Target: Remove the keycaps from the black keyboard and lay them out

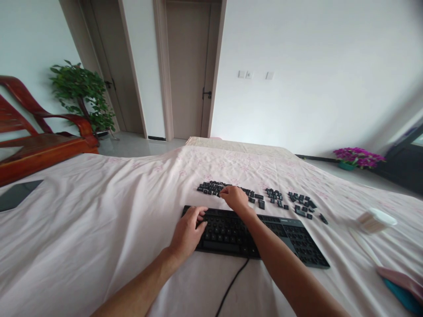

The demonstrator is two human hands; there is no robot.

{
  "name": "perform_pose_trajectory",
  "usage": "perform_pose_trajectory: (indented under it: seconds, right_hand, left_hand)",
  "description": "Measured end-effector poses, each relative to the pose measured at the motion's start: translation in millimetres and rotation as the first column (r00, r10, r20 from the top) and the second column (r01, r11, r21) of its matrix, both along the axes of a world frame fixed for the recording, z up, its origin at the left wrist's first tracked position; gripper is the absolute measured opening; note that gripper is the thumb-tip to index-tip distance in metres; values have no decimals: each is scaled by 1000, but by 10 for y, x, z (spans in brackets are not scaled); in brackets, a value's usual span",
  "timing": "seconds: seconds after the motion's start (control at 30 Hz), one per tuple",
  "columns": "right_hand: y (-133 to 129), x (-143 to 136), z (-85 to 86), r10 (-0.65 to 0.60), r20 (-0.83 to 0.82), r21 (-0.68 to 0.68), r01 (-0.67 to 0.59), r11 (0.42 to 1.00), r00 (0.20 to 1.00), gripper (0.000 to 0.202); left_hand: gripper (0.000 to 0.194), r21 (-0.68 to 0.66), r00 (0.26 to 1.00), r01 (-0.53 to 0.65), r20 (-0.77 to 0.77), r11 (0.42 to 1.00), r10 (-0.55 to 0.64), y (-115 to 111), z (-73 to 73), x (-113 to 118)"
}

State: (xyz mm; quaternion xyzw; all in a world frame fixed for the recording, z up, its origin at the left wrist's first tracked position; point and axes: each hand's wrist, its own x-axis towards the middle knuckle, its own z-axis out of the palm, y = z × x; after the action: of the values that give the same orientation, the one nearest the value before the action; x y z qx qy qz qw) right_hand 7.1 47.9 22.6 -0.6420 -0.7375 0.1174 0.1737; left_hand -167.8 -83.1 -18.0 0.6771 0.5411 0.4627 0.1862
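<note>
A black keyboard point(224, 248) lies on the cloth in front of me, its keycaps off across much of it. My left hand point(189, 229) rests on its left end, fingers and thumb apart over the key sockets. Beyond the keyboard, loose black keycaps point(261, 204) are laid out in several groups. My right hand point(235, 198) reaches across the keyboard to the left group, thumb and fingers pinched together at the keycaps. Whatever is between those fingertips is too small to make out. A black cable point(233, 281) runs from the keyboard's near edge toward me.
A pale pink bedsheet-like cloth point(109, 229) covers the surface. At right sit a white round container point(376, 220) and a pink and teal tool point(399, 284). A dark flat tablet-like object point(20, 194) lies far left. A wooden chair point(42, 132) stands behind it.
</note>
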Motion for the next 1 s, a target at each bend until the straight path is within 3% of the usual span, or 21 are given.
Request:
perform_pose_trajectory:
  seconds: [0.4, 0.6, 0.67, 0.77, 1.0]
  right_hand:
    - [40, -48, -120, -19, 36, 18, 18, 1000, 999, 17]
    - [-97, 21, 57, 47, -69, 62, -42, 997, 997, 47]
    - [-211, 47, 140, 180, -218, 105, -161, 981, 959, 57]
    - [-437, 70, 224, 377, -412, 181, -331, 926, 830, 62]
    - [-788, 66, 136, 439, -610, 81, -500, 862, 659, 50]
  left_hand:
    - [40, -4, 1000, 2, 8, 1000, -2, 16, -15, -3]
    - [38, -9, 1000, 6, -6, 1000, -6, 1, 10, -2]
    - [37, -11, 1000, 19, -12, 1000, -19, -8, 26, -3]
    - [37, -23, 999, 37, -22, 999, -38, -22, 50, -6]
    - [28, -46, 993, 79, -83, 996, -83, -40, 88, -12]
